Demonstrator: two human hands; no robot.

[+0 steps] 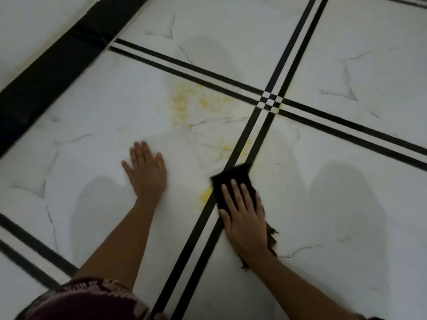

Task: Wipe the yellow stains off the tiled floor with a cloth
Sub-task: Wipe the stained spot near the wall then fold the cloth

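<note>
Yellow stains (191, 103) spread over a white marble-look floor tile (97, 125) near a crossing of black double lines. A fainter yellow patch (227, 147) lies beside the black line, and a small bright one (205, 196) sits just left of the cloth. My right hand (243, 221) presses flat on a dark cloth (233, 179) that lies across the black line. A frayed brown edge of the cloth shows under my wrist. My left hand (146, 172) rests flat on the tile, fingers spread, holding nothing.
Black double lines (269, 101) cross the floor and meet at a checkered joint. A wide black band (46, 63) runs along the upper left. A maroon patterned garment (85, 301) shows at the bottom left. Soft shadows fall on the tiles.
</note>
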